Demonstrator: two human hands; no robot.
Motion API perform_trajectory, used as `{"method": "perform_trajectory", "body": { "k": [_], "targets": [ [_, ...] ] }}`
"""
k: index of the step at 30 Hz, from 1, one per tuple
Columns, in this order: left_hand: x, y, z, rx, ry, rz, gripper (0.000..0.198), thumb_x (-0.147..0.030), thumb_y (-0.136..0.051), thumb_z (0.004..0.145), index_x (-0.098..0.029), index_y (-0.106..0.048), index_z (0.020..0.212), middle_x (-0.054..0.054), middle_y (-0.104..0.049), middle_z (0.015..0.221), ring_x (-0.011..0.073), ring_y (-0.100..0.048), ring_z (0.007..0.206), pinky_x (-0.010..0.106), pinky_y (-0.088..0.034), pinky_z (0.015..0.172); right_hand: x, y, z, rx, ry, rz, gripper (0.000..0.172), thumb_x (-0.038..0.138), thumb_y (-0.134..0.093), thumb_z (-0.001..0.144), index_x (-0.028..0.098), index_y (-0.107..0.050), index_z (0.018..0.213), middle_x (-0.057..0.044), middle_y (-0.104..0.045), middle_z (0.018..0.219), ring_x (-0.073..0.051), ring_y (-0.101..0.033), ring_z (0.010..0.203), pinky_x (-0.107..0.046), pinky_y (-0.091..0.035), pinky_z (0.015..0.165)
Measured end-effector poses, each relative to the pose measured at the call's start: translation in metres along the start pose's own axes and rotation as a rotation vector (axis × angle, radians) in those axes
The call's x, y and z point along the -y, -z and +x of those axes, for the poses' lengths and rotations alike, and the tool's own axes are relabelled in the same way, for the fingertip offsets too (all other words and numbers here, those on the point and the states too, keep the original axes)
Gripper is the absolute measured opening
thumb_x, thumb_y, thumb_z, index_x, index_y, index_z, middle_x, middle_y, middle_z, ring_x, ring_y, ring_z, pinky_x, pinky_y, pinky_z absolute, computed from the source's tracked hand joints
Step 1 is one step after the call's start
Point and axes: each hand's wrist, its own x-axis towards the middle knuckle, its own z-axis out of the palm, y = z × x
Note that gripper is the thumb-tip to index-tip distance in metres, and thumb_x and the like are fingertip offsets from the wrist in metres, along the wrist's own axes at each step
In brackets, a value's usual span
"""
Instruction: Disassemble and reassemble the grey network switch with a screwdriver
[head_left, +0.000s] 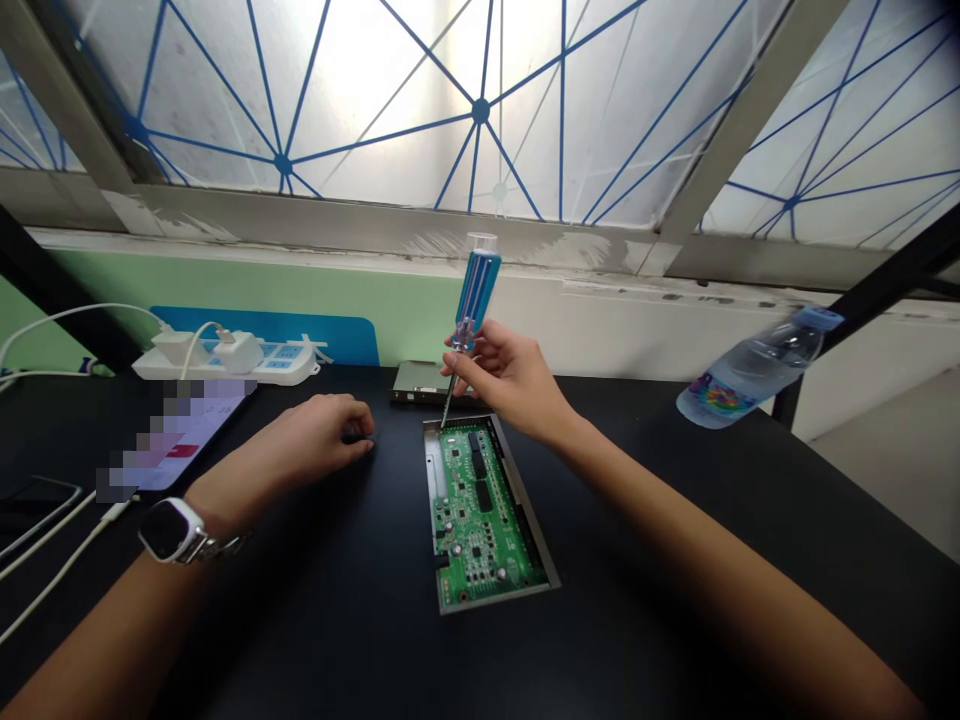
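1 head-worn view, facing forward, down

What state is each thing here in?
Green circuit board, bare, lying in a metal tray.
Blue-handled screwdriver, upright, tip at the board's edge.
Right hand, gripping the screwdriver.
Left hand, curled, resting on the table.
Power strip, plugs inserted.
Phone, screen lit.
Water bottle, capped, tilted.

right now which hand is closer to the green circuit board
Right: the right hand hovers just past the far end of the green circuit board; the left hand rests on the table, off to the board's left.
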Motion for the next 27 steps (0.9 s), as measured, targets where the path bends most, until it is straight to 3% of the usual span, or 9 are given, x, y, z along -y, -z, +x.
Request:
{"method": "perform_trajectory", "body": {
  "k": [5, 11, 27],
  "targets": [
    [-0.006, 0.002, 0.002, 0.02, 0.024, 0.065, 0.015, -0.036, -0.064, 0.077, -0.025, -0.072, 0.082, 0.005, -0.072, 0.092, 0.027, -0.069, 0.084, 0.034, -0.049, 0.073, -0.002, -0.001, -0.001, 0.023, 0.012, -0.073, 0.028, 0.045, -0.068, 0.093, 0.018, -0.064, 0.087, -0.004, -0.073, 0.084, -0.016, -0.073, 0.069, -0.031, -0.058, 0.067],
    [0.0, -0.004, 0.005, 0.02, -0.025, 0.073, 0.01, -0.027, -0.062, 0.078, -0.023, -0.07, 0.076, 0.005, -0.07, 0.087, 0.0237, -0.067, 0.078, 0.033, -0.047, 0.072, -0.002, -0.001, -0.001, 0.014, 0.017, -0.089, 0.025, 0.041, -0.067, 0.092, 0.017, -0.064, 0.087, -0.004, -0.073, 0.083, -0.016, -0.073, 0.07, -0.03, -0.058, 0.066],
    [-0.014, -0.015, 0.006, 0.036, -0.155, 0.03, 0.012, -0.018, -0.057, 0.083, -0.022, -0.066, 0.077, 0.003, -0.068, 0.082, 0.0197, -0.064, 0.073, 0.029, -0.045, 0.068, -0.009, 0.0, -0.002, 0.069, -0.021, -0.258, 0.028, 0.043, -0.061, 0.095, 0.018, -0.068, 0.085, -0.005, -0.075, 0.081, -0.017, -0.069, 0.069, -0.033, -0.053, 0.07]
  ]
}}
